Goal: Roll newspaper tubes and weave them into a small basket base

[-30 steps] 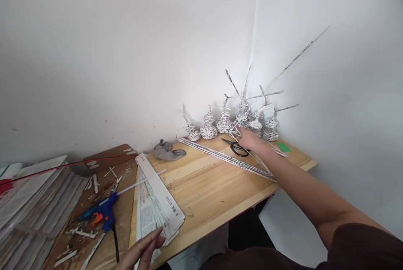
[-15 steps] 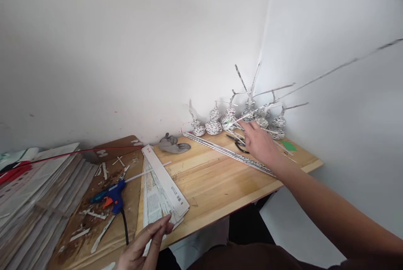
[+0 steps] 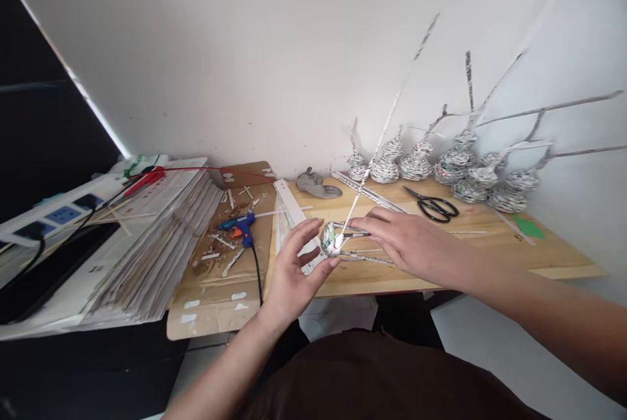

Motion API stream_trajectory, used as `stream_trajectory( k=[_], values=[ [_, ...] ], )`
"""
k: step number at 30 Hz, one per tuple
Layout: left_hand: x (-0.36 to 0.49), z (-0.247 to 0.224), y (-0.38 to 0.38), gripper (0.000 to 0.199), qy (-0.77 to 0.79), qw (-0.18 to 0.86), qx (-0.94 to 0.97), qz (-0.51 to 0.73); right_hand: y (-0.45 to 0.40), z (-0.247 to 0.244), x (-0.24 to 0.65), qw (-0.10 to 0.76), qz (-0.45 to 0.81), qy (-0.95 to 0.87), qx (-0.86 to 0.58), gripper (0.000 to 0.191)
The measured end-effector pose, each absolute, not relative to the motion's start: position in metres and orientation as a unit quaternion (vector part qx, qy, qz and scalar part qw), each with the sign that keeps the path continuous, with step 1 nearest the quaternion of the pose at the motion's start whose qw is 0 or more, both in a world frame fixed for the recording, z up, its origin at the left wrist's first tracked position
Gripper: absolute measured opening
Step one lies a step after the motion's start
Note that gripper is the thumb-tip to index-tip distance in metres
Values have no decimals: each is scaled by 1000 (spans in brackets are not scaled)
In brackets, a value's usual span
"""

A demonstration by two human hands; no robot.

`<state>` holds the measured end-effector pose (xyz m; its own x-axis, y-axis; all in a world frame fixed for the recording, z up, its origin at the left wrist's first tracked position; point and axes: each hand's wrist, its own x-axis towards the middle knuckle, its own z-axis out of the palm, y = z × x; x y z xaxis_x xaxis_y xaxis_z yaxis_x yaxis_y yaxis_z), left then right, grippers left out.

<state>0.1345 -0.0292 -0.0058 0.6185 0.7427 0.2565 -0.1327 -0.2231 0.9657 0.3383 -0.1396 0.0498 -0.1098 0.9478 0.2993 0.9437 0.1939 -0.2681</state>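
A small woven piece of rolled newspaper [image 3: 331, 239], with a bit of green on it, is held above the front of the table. Its loose paper rods stick out toward the right, and one long rod [image 3: 392, 113] rises steeply up past it. My right hand [image 3: 404, 237] is closed on the rods at the piece's right side; its fingertips are partly hidden. My left hand [image 3: 296, 273] curves around the piece's left side, thumb below and fingers above, spread apart. The thumb tip is at the piece's lower edge; I cannot tell whether it presses on it.
Several gourd-shaped woven paper pieces [image 3: 385, 170] stand along the wall. Black scissors [image 3: 434, 206], paper rods [image 3: 372, 193] and a grey cloth [image 3: 318, 185] lie on the table [image 3: 553, 260]. Leftward are a blue glue gun [image 3: 243, 227] on cardboard [image 3: 215, 312], stacked paper [image 3: 161, 250] and a power strip [image 3: 59, 216].
My right hand has come back from the row by the wall, bringing the small woven piece to the middle. My left hand has risen to it and spread its fingers. The view has turned left.
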Motion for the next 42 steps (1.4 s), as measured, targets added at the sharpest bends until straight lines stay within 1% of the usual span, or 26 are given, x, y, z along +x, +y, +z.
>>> stream_trajectory(
  k=[2, 5, 8, 9, 11, 12, 14, 17, 19, 20, 23, 25, 30, 31, 33, 34, 36, 37, 38, 40, 42],
  values=[
    [137, -7, -31, 50, 228, 597, 672, 374, -135, 50, 329, 210, 26, -750, -627, 46],
    [137, -13, -30, 48, 233, 631, 636, 378, -130, 59, 322, 201, 59, -759, -616, 42],
    [133, -18, -22, 47, 252, 657, 595, 388, -132, 84, 327, 184, 65, -767, -612, 44],
    [131, -19, -18, 47, 261, 668, 577, 391, -133, 95, 331, 192, 51, -756, -624, 44],
    [127, -21, -9, 47, 273, 697, 531, 397, -138, 116, 346, 235, 4, -712, -661, 43],
    [125, -21, -3, 47, 276, 716, 503, 398, -141, 124, 355, 270, -15, -681, -680, 39],
    [121, -21, 9, 45, 281, 754, 447, 390, -144, 132, 376, 343, -14, -614, -711, 32],
    [118, -22, 27, 36, 302, 797, 374, 367, -140, 118, 405, 430, 104, -570, -692, 29],
    [117, -23, 37, 33, 313, 814, 342, 350, -131, 96, 417, 499, 224, -516, -659, 28],
    [117, -24, 42, 33, 320, 823, 328, 335, -125, 83, 419, 509, 264, -498, -650, 28],
    [118, -25, 53, 33, 341, 844, 292, 295, -106, 47, 414, 485, 355, -469, -647, 33],
    [119, -25, 61, 31, 338, 851, 276, 291, -93, 29, 403, 441, 396, -475, -650, 37],
    [125, -23, 73, 28, 315, 855, 272, 311, -69, 6, 368, 382, 457, -526, -607, 40],
    [127, -23, 74, 28, 311, 854, 275, 314, -65, 2, 360, 369, 474, -536, -593, 45],
    [132, -23, 73, 27, 306, 853, 277, 320, -59, -3, 345, 345, 511, -551, -562, 60],
    [134, -23, 73, 26, 304, 853, 276, 322, -56, -6, 338, 339, 516, -562, -550, 63],
    [138, -24, 71, 24, 299, 853, 275, 327, -53, -9, 325, 312, 533, -586, -525, 51],
    [139, -25, 70, 23, 296, 853, 274, 331, -52, -10, 319, 292, 556, -594, -503, 44],
    [140, -25, 70, 22, 295, 852, 273, 334, -52, -10, 315, 278, 590, -591, -475, 40],
    [139, -26, 70, 21, 302, 850, 265, 341, -54, -9, 310, 294, 662, -553, -411, 44],
    [137, -27, 71, 22, 312, 849, 255, 342, -58, -7, 309, 356, 703, -496, -364, 48]
  ],
)
